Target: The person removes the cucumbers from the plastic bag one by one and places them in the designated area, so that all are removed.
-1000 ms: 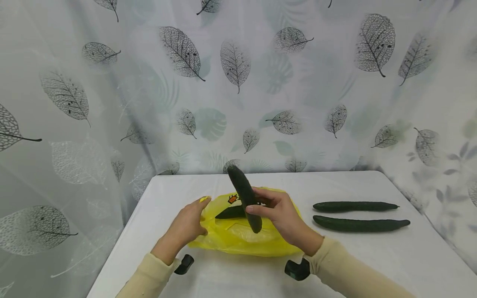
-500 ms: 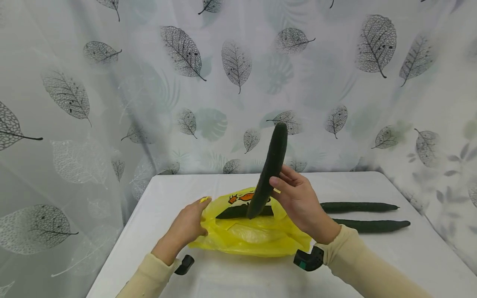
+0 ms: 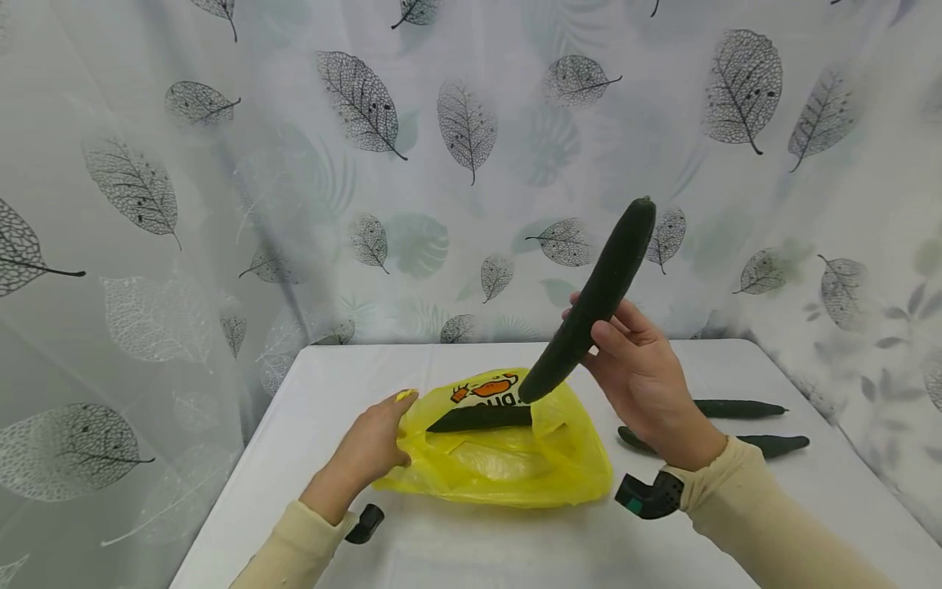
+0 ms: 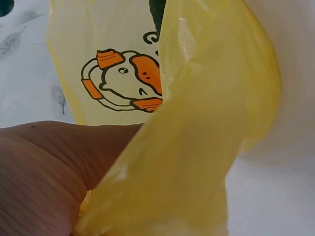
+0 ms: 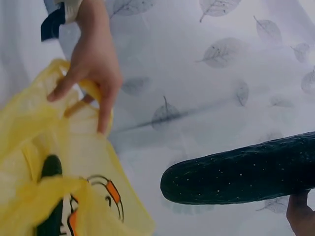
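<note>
A yellow plastic bag (image 3: 508, 478) with a printed cartoon duck lies on the white table. Within its spread mouth shows a dark green cucumber (image 3: 478, 419), partly covered by film. My left hand (image 3: 368, 442) holds the bag's left edge, thumb and fingers apart; in the left wrist view film hides most of its fingers. Above the bag's right side, my right hand (image 3: 651, 384) grips another cucumber (image 3: 612, 266), tilted with its upper end to the right. The right wrist view shows this cucumber (image 5: 236, 172) apart from the bag (image 5: 123, 206).
Two more cucumbers lie on the table's right side, the back one (image 3: 743, 408) and the front one (image 3: 776, 446), both partly behind my right hand and wrist. A leaf-patterned curtain (image 3: 471, 204) hangs behind the white table (image 3: 471, 548).
My right hand has lifted the cucumber up and to the right, away from the bag's mouth, and its tilt has swung from left to right. My left hand stays put on the bag.
</note>
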{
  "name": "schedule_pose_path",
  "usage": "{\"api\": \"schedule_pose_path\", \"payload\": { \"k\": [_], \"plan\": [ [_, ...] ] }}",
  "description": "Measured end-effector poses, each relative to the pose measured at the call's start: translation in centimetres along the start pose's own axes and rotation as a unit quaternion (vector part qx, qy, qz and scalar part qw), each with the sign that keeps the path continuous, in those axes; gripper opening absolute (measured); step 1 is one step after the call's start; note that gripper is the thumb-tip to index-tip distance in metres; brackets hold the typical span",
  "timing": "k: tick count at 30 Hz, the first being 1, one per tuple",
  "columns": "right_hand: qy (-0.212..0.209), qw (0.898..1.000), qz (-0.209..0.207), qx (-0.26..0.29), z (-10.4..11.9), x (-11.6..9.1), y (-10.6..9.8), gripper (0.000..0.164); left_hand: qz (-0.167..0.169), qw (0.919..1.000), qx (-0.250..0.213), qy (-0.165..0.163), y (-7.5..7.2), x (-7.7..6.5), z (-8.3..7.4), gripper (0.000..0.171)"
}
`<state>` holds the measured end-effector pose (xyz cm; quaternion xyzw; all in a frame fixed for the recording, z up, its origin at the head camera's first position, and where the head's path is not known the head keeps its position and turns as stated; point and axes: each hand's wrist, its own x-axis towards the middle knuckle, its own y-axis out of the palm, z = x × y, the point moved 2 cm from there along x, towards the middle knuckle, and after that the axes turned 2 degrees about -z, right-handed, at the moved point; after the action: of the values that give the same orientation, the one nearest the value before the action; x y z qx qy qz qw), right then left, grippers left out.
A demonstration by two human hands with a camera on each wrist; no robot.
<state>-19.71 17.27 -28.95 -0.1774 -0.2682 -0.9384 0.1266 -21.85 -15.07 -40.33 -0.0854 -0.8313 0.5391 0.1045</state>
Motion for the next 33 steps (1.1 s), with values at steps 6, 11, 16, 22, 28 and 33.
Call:
{"api": "schedule_pose_path", "payload": {
  "k": [6,11,16,22,28,33],
  "plan": [
    [-0.027,0.997,-0.004,-0.074,1.4,-0.4,-1.4,0.043,0.001,1.0000,-0.002,0.000,0.0,0.0,-0.1,0.095],
    [-0.049,0.992,0.004,-0.113,1.4,-1.0,-2.9,0.048,0.001,1.0000,0.000,0.001,0.0,0.1,-0.2,0.095],
    [-0.046,0.985,0.011,-0.163,1.1,-1.8,-4.8,0.051,0.004,1.0000,0.002,-0.002,0.0,0.2,-0.2,0.095],
    [-0.051,0.969,0.015,-0.242,0.5,-2.8,-7.3,0.051,0.005,1.0000,0.002,-0.004,0.1,0.2,-0.1,0.095],
    [-0.116,0.897,0.033,-0.425,0.0,-3.9,-9.7,0.051,0.003,1.0000,0.001,0.001,0.1,0.3,-0.1,0.095],
    [-0.143,0.813,0.026,-0.564,-0.4,-5.2,-11.7,0.058,0.004,1.0000,-0.001,0.001,0.1,0.2,-0.1,0.095]
  ]
}}
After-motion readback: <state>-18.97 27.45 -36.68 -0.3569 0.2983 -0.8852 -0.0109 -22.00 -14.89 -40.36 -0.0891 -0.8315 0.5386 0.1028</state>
